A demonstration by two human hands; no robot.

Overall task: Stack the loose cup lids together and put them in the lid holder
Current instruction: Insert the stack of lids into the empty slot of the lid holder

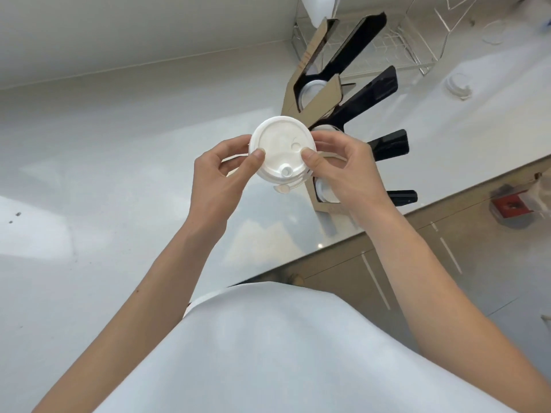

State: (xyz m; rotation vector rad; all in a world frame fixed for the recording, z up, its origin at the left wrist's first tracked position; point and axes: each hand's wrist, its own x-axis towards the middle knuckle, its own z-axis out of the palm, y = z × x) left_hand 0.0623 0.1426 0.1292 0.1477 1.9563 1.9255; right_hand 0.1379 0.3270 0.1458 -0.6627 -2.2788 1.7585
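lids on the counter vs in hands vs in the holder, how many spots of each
Lid stacks in hands: 1
Loose lids on counter: 2
Holder slots showing lids: 3
Total: 6

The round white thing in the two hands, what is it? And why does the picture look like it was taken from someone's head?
It was! A person wears a camera on their head, so you look down at their own arms, just as they do. The round white thing is a small stack of cup lids. The left hand and the right hand each pinch one side of it, thumbs on top, holding it above a shiny pale counter. Just behind stands the lid holder, made of black and brown card, with a few lids already in its slots. Two more loose lids lie far off on the counter.
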